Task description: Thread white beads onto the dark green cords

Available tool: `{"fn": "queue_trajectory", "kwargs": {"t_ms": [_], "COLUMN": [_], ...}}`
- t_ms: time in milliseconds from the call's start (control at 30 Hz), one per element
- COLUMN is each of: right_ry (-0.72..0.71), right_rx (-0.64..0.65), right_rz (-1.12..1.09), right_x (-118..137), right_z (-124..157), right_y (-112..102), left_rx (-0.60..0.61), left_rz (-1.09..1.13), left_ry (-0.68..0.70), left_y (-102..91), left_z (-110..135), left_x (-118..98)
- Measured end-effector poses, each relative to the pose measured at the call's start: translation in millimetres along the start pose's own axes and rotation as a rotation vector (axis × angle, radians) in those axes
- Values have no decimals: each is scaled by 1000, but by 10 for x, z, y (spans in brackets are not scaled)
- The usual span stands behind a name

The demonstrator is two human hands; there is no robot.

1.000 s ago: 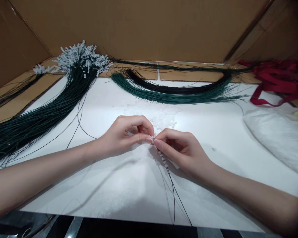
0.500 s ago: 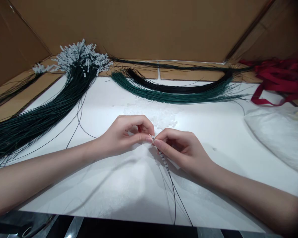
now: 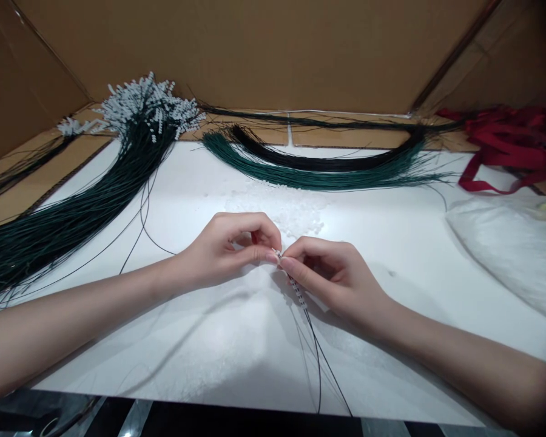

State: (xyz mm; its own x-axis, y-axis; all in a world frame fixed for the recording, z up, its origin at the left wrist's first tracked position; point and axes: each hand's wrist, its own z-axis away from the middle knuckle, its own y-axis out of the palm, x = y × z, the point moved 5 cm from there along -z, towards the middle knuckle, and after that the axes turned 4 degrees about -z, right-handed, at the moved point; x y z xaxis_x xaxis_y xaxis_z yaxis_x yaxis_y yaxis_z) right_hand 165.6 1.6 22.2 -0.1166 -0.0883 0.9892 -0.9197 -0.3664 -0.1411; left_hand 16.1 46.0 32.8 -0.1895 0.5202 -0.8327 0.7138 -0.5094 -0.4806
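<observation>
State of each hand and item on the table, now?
left hand: shut on thin dark beaded wire, at its tip
right hand: shut on that wire
beaded dark green wire bundle: lying fanned
bare green-black wire bundle: lying curved
loose white beads: scattered
red ribbon: heaped
white plastic bag: lying slack

Red ribbons (image 3: 505, 145) far right; white bag (image 3: 514, 255) just below; cardboard wall (image 3: 273, 54) behind.

bare white table (image 3: 391, 243) ahead; wire bundles (image 3: 73, 212) flanking left, behind
</observation>
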Motion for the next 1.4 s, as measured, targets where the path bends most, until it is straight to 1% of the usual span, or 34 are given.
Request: {"fn": "queue_trajectory", "kwargs": {"t_ms": [333,667,1400], "right_ry": [-7,1,3], "right_rx": [-2,-2,5], "right_rz": [13,-4,-20], "right_x": [8,3,10], "right_z": [-2,-12,-8], "right_y": [-12,-5,-1], "left_rx": [11,-3,-16], "left_rz": [-5,-12,-46], "left_ry": [-8,25,52], "left_y": [13,-4,-6], "left_z": [-8,4,-9], "left_x": [21,-4,-24]}}
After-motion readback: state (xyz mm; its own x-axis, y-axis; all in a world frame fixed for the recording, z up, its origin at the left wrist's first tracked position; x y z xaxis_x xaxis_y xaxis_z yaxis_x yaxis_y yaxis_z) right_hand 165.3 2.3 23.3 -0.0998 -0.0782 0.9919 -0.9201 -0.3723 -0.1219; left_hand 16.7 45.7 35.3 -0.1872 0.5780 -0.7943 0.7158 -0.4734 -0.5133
